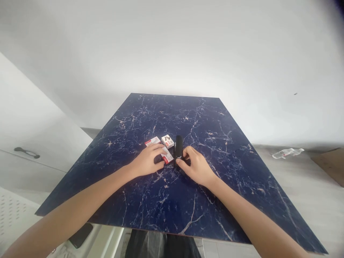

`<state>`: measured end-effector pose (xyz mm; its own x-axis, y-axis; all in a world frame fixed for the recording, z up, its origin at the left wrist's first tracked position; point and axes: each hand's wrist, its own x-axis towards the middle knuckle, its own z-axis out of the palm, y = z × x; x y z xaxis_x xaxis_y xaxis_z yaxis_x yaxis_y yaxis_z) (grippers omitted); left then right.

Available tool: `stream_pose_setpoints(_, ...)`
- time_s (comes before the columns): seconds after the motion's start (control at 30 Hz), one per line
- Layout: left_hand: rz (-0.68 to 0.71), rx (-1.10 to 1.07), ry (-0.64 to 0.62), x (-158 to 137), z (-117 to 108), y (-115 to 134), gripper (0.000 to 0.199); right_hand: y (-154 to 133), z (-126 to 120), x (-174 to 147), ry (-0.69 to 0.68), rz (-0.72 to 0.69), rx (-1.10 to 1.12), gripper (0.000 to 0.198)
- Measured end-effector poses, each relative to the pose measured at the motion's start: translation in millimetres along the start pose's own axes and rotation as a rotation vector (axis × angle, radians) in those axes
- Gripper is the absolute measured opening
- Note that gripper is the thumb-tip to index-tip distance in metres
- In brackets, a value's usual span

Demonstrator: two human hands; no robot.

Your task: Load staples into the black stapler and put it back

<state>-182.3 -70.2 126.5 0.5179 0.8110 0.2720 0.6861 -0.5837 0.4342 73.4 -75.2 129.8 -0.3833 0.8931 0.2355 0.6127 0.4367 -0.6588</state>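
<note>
My left hand [149, 160] is closed around a small red-and-white box [167, 156], fingers over its top and thumb at its near side. Part of that box is hidden by the fingers. Another flat red-and-white box [152, 141] lies just beyond my knuckles. Beside it sits a small white box [167, 141] with a dark picture and a red mark on it. A long black stapler [178, 146] lies on the table to the right of the boxes. My right hand [198, 165] grips its near end between thumb and curled fingers.
The boxes rest on a dark blue marbled table [172, 208] that reaches toward a white wall. A white cabinet with a dark handle [27, 153] stands at left. On the floor at right are a clear plastic bottle [287, 153] and a brown cardboard piece [330, 165].
</note>
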Motion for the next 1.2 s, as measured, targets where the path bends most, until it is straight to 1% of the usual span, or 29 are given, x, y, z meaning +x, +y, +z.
stream_pose_setpoints(0.1, 0.016, -0.061, -0.019, 1, 1, 2, 0.046, 1, 0, 0, 0.0, -0.033, 0.007, 0.027)
stream_pose_setpoints(0.13, 0.036, -0.076, -0.026, 1, 3, 4, 0.047, 1, 0, 0, -0.004, -0.046, 0.011, 0.027)
stream_pose_setpoints(0.23, 0.102, -0.113, -0.039, 0, 8, 10, 0.043, -1, 0, 0, -0.021, -0.077, 0.022, 0.026)
stream_pose_setpoints(0.33, 0.132, -0.098, 0.009, 0, 9, 10, 0.05, -3, 0, 0, -0.035, -0.077, 0.024, 0.025)
stream_pose_setpoints(0.4, 0.142, -0.035, 0.06, 1, 3, 1, 0.043, -3, -1, -1, -0.042, -0.072, 0.02, 0.026)
stream_pose_setpoints(0.47, 0.104, 0.055, 0.125, 3, -7, -13, 0.032, -3, -2, -1, -0.054, -0.072, 0.015, 0.026)
stream_pose_setpoints(0.53, 0.019, 0.128, 0.158, 3, -18, -30, 0.035, -3, -3, -1, -0.072, -0.074, 0.01, 0.026)
stream_pose_setpoints(0.6, -0.051, 0.15, 0.089, 3, -28, -42, 0.04, -2, -4, -1, -0.085, -0.074, 0.006, 0.027)
stream_pose_setpoints(0.67, -0.074, 0.126, -0.031, 0, -35, -46, 0.043, -2, -4, -1, -0.09, -0.074, 0.005, 0.027)
stream_pose_setpoints(0.77, -0.045, 0.029, -0.171, -3, -40, -39, 0.044, 0, -5, -1, -0.096, -0.085, -0.001, 0.027)
stream_pose_setpoints(0.83, -0.048, -0.028, -0.2, -4, -41, -35, 0.044, 1, -6, -1, -0.105, -0.095, -0.007, 0.027)
stream_pose_setpoints(0.93, -0.078, -0.019, -0.179, -4, -44, -35, 0.046, 2, -7, -1, -0.117, -0.103, -0.011, 0.027)
stream_pose_setpoints(1.0, -0.047, -0.004, -0.134, -3, -44, -35, 0.047, 2, -8, -1, -0.116, -0.107, -0.006, 0.028)
stream_pose_setpoints(1.03, -0.017, -0.007, -0.088, -3, -43, -34, 0.046, 3, -8, -1, -0.114, -0.108, -0.003, 0.028)
stream_pose_setpoints(1.1, 0.034, -0.024, 0.017, -2, -36, -27, 0.043, 3, -7, 0, -0.112, -0.111, 0.002, 0.028)
stream_pose_setpoints(1.13, 0.049, -0.031, 0.041, -1, -30, -22, 0.042, 3, -7, 0, -0.114, -0.114, 0.005, 0.027)
stream_pose_setpoints(1.17, 0.054, -0.034, 0.042, 0, -24, -15, 0.041, 4, -7, 0, -0.117, -0.118, 0.009, 0.027)
stream_pose_setpoints(1.2, 0.055, -0.035, 0.007, 0, -17, -9, 0.042, 4, -7, 0, -0.12, -0.122, 0.014, 0.027)
